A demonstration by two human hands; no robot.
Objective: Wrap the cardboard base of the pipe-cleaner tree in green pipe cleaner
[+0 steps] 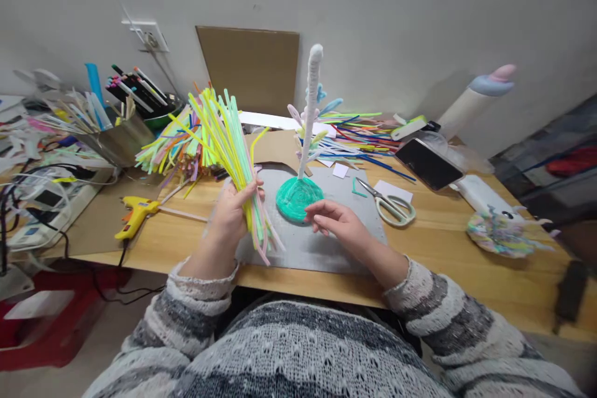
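Observation:
My left hand [236,211] is wrapped round a thick bunch of pipe cleaners [231,143], mostly yellow and mint green with some pink ends at the bottom. The bunch leans up and to the left. My right hand [338,224] hovers by the front right of a round green base [298,199], fingers loosely curled and apart, with nothing seen in them. From that base a white fuzzy stem [310,106] rises upright. Small blue, pink and yellow loops [321,134] show around the stem. A grey mat [345,255] lies under the base.
Right of the mat are scissors [392,205], a phone [429,163] and a white tumbler [471,102]. Loose pipe cleaners [364,143] lie behind. At left are a yellow glue gun [137,214], a metal holder [124,140] and a power strip [60,205] with cables.

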